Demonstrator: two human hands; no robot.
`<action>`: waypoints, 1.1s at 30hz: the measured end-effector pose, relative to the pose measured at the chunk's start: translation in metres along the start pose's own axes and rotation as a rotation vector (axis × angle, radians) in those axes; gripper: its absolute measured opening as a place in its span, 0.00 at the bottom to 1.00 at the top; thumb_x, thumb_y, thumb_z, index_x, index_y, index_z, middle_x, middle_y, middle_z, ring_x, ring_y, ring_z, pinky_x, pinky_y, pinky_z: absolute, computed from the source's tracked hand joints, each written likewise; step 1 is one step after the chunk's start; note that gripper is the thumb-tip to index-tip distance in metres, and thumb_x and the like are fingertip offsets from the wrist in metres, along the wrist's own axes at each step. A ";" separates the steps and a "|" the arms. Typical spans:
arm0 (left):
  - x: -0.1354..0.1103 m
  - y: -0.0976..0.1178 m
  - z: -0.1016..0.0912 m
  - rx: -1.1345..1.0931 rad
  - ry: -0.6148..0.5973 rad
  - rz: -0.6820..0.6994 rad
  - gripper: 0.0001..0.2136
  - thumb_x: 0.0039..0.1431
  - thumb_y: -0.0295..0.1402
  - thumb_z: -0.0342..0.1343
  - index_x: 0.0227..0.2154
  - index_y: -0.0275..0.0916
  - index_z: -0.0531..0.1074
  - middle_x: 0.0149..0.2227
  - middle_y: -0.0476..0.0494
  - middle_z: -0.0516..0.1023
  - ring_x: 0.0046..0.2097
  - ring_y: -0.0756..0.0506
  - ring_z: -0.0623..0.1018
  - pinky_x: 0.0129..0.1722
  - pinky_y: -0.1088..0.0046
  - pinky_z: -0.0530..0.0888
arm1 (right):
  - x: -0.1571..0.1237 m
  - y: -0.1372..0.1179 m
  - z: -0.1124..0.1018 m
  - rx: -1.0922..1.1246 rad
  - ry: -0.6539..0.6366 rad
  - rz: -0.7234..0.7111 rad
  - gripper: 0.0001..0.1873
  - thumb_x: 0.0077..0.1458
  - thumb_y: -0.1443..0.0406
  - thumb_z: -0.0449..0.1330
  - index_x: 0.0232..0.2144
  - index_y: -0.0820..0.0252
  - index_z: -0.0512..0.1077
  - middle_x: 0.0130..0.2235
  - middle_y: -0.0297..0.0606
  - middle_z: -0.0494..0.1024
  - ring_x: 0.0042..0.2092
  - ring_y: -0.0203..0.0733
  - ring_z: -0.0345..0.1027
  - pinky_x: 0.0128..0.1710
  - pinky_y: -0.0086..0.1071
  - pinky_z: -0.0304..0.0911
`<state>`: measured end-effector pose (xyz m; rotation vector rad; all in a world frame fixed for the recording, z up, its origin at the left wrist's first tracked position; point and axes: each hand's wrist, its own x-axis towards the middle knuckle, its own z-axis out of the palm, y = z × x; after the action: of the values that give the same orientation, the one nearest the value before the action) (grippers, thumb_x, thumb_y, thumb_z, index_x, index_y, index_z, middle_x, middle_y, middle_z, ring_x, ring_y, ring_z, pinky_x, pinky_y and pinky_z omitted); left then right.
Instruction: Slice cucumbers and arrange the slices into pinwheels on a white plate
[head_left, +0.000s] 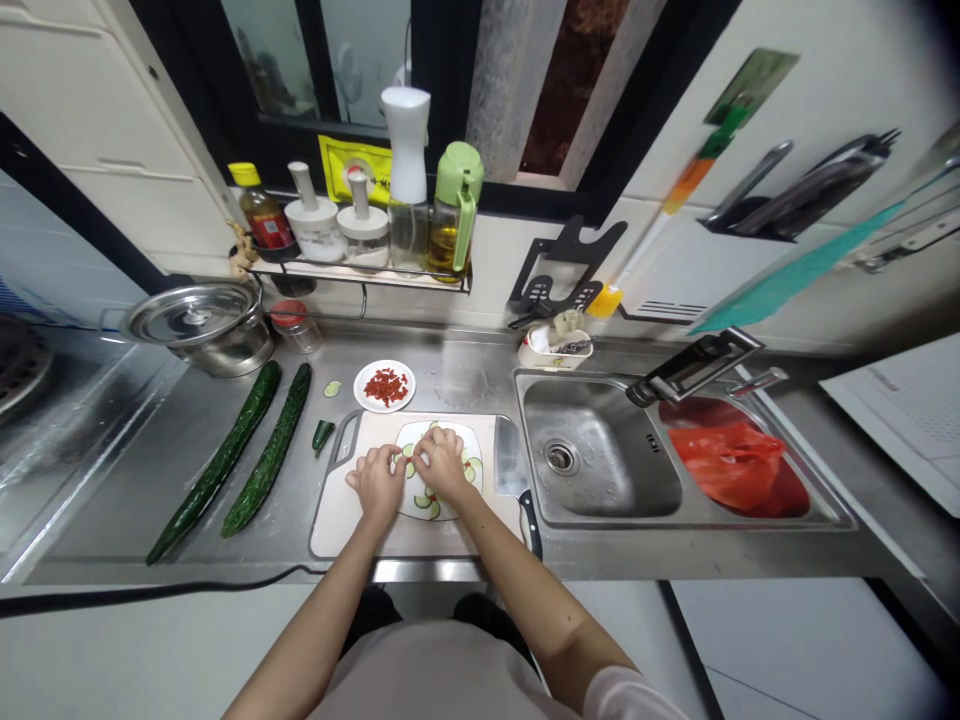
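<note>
A white plate with thin cucumber slices set out in small fan shapes lies on a light cutting board. Over the plate's left side, my left hand pinches at a cucumber slice with thumb and forefinger. My right hand comes in from the right, fingertips pressed together close to that same slice. Whatever sits between the right fingertips is too small to make out. Small red bits show among the slices. A cleaver rests along the board's right edge, its black handle toward me.
Behind the board stands a small plate of red pieces. Two whole cucumbers, a cut cucumber end and a loose slice lie to the left. The sink is at right, with a red bag in its second basin.
</note>
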<state>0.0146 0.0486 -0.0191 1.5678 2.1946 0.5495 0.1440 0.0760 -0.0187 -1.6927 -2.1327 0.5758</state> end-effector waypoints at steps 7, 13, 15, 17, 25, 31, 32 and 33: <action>0.001 0.000 0.001 -0.012 -0.002 -0.009 0.09 0.58 0.38 0.52 0.38 0.43 0.74 0.38 0.42 0.75 0.44 0.39 0.70 0.45 0.61 0.57 | 0.001 -0.003 0.003 0.014 0.007 0.008 0.05 0.55 0.63 0.58 0.30 0.57 0.73 0.44 0.38 0.68 0.48 0.45 0.52 0.47 0.39 0.45; 0.000 -0.011 -0.008 -0.110 0.045 -0.059 0.10 0.58 0.39 0.51 0.39 0.44 0.74 0.38 0.43 0.75 0.45 0.40 0.71 0.47 0.60 0.59 | -0.008 0.012 -0.031 0.090 0.175 0.138 0.07 0.56 0.63 0.55 0.32 0.56 0.74 0.43 0.38 0.69 0.48 0.45 0.54 0.47 0.38 0.48; 0.000 -0.019 -0.012 -0.142 0.057 -0.072 0.11 0.57 0.39 0.51 0.40 0.43 0.73 0.37 0.44 0.75 0.44 0.41 0.72 0.47 0.61 0.61 | -0.017 0.024 -0.048 0.119 0.260 0.184 0.09 0.56 0.63 0.54 0.34 0.56 0.74 0.41 0.39 0.70 0.47 0.46 0.56 0.48 0.38 0.49; 0.000 -0.029 -0.015 -0.191 0.057 -0.083 0.13 0.55 0.39 0.51 0.41 0.42 0.73 0.37 0.44 0.75 0.41 0.42 0.73 0.45 0.63 0.64 | -0.029 0.038 -0.062 0.163 0.348 0.208 0.10 0.56 0.63 0.53 0.34 0.57 0.74 0.39 0.40 0.71 0.47 0.46 0.58 0.49 0.38 0.51; -0.018 -0.051 -0.012 -0.458 0.000 -0.149 0.20 0.51 0.43 0.52 0.45 0.39 0.71 0.34 0.46 0.75 0.31 0.48 0.73 0.35 0.71 0.71 | -0.088 0.072 -0.069 0.336 0.406 0.383 0.15 0.52 0.61 0.52 0.39 0.60 0.72 0.34 0.40 0.74 0.33 0.40 0.65 0.38 0.34 0.61; -0.030 -0.054 -0.005 -0.448 -0.137 -0.091 0.22 0.51 0.44 0.52 0.46 0.37 0.71 0.29 0.47 0.76 0.33 0.45 0.76 0.37 0.69 0.72 | -0.109 0.061 -0.037 0.416 0.182 0.512 0.17 0.48 0.63 0.54 0.42 0.61 0.72 0.26 0.34 0.73 0.30 0.41 0.68 0.34 0.32 0.61; -0.030 -0.054 -0.004 -0.431 -0.165 -0.089 0.22 0.51 0.44 0.52 0.45 0.36 0.71 0.28 0.47 0.76 0.33 0.45 0.77 0.37 0.69 0.72 | -0.109 0.059 -0.033 0.410 0.171 0.530 0.17 0.48 0.63 0.55 0.42 0.60 0.72 0.25 0.33 0.73 0.30 0.41 0.68 0.34 0.32 0.60; -0.029 -0.054 -0.003 -0.419 -0.198 -0.091 0.21 0.51 0.43 0.52 0.45 0.36 0.72 0.27 0.48 0.76 0.32 0.45 0.77 0.36 0.69 0.72 | -0.108 0.059 -0.029 0.409 0.161 0.546 0.17 0.47 0.64 0.55 0.41 0.60 0.72 0.24 0.33 0.72 0.30 0.41 0.68 0.33 0.31 0.60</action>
<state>-0.0217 0.0048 -0.0428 1.2388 1.8460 0.7351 0.2314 -0.0149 -0.0273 -1.9828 -1.3145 0.9134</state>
